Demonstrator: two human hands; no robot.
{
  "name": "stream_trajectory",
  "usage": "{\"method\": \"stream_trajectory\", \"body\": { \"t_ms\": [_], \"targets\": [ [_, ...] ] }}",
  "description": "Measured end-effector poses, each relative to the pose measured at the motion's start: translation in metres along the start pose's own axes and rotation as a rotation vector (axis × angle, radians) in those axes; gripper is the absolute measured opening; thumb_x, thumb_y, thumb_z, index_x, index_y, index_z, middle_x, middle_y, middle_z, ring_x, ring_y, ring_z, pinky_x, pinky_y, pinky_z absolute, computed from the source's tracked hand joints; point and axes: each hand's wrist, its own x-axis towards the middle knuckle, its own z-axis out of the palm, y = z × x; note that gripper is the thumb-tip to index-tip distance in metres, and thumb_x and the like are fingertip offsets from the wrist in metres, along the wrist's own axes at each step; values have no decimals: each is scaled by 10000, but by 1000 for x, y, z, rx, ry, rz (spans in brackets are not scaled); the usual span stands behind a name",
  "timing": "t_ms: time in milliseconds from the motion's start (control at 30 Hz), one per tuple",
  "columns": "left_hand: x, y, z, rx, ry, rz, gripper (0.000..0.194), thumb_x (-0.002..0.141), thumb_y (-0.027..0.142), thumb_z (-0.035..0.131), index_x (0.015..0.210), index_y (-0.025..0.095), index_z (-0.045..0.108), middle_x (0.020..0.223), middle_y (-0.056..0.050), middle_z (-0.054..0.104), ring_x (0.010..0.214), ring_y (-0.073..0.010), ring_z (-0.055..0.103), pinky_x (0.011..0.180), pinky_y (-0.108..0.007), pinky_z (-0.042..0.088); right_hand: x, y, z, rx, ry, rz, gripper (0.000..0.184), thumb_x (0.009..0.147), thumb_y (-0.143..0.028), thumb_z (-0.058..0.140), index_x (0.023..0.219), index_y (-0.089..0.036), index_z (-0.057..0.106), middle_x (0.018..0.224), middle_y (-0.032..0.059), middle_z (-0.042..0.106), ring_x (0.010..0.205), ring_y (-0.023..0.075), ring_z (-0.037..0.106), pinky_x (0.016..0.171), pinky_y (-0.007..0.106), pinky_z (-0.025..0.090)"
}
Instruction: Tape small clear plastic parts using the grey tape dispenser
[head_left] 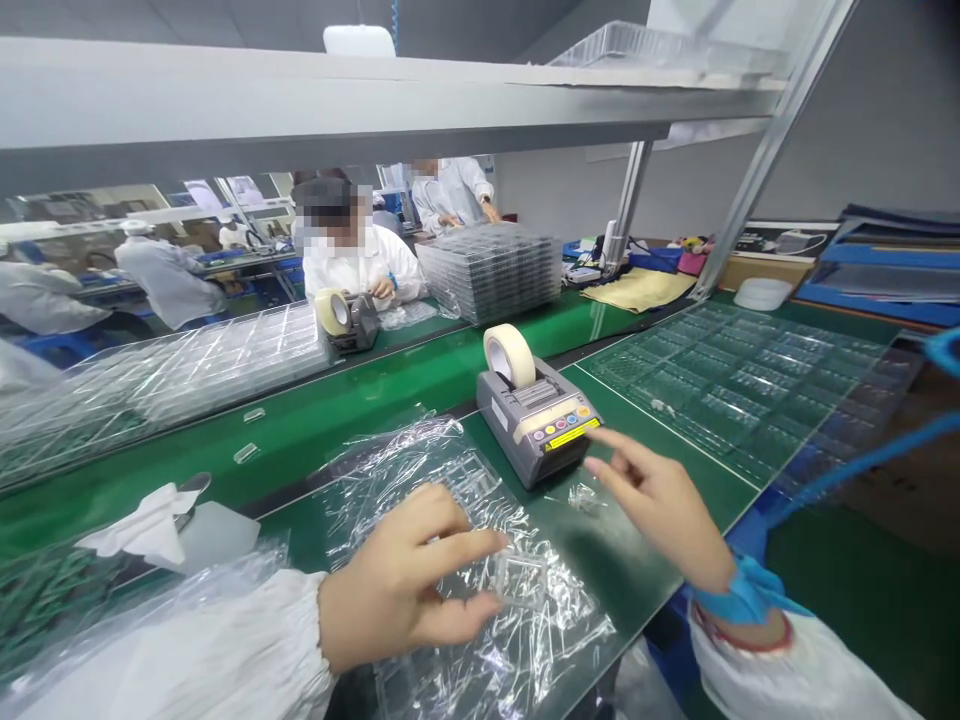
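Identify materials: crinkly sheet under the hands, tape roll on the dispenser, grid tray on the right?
The crinkled sheet looks like thin clear plastic film, glossy, with sharp creases. The tape roll looks like matte cream paper tape, paper unconfirmed. The grid tray seems rigid clear moulded plastic, shiny; polymer unclear.

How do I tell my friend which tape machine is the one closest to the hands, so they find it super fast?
Find the long green workbench. Right by the person's right hand sits a grey tape dispenser with a cream tape roll standing on top. Unlike the darker dispenser farther along, it has a row of coloured buttons and a yellow label.
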Motion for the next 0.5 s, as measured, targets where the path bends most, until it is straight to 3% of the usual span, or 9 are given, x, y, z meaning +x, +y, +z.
{"method": "stream_trajectory", "body": {
  "t_ms": [133, 300, 400, 500],
  "targets": [
    [-6, -2, 2, 11, -22, -35, 315, 806, 304, 576, 1098, 203, 513, 742, -3, 434, 659, -137, 405, 584, -294, 383, 22, 21, -3, -520, -11, 2, 536, 825, -209, 406, 1356, -273, 377, 496, -50, 442, 468, 142, 444, 484, 245, 281],
    [-8, -9, -5, 24, -30, -65, 313, 791, 266, 595, 1080, 197, 498, 768, -11, 430, 680, -143, 414, 586, -291, 386, 26, 19, 4, -848, 1, 98, 593, 786, -156, 384, 1364, -286, 363, 509, 1, 524, 440, 152, 456, 464, 249, 233],
    [-2, -12, -7, 39, -25, -97, 304, 785, 257, 604, 1065, 195, 502, 779, -16, 444, 681, -142, 427, 585, -284, 391, 28, 14, -4, -907, -28, 74, 611, 746, -144, 411, 1343, -272, 402, 525, 11, 521, 444, 152, 439, 454, 256, 200],
    [1, -10, -7, 54, -31, -118, 289, 788, 250, 600, 1055, 194, 507, 781, -18, 447, 679, -145, 435, 580, -282, 390, 28, 15, -18, -682, -134, 7, 618, 709, -113, 420, 1306, -271, 447, 496, -29, 454, 447, 135, 401, 461, 254, 216]
  ]
}}
